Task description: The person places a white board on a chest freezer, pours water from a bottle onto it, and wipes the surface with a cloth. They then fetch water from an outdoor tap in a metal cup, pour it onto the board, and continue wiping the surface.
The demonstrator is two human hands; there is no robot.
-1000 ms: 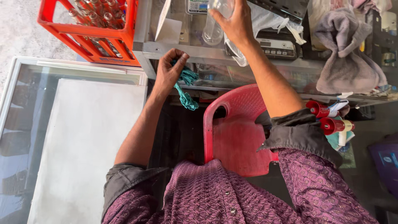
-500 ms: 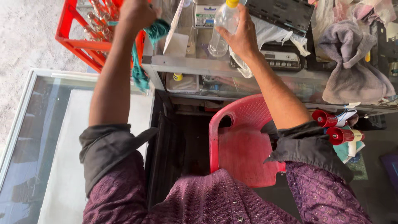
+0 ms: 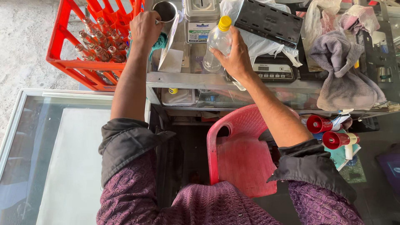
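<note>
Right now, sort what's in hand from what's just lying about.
In hand:
left hand, on teal cloth by metal cup
right hand, gripping clear bottle

Lying about:
red crate
red chair
grey towel
scale

— Upper left of the frame?
— Crate (image 3: 79,50) of bottles (image 3: 93,46), left of the counter (image 3: 233,80).
— On the counter?
— Cup (image 3: 166,10) at top, bottle (image 3: 216,43) right of it, scale (image 3: 275,71) further right, cloth (image 3: 341,79) at far right.
— Below?
— Chair (image 3: 241,154) at centre, glass case (image 3: 50,154) at lower left.
</note>
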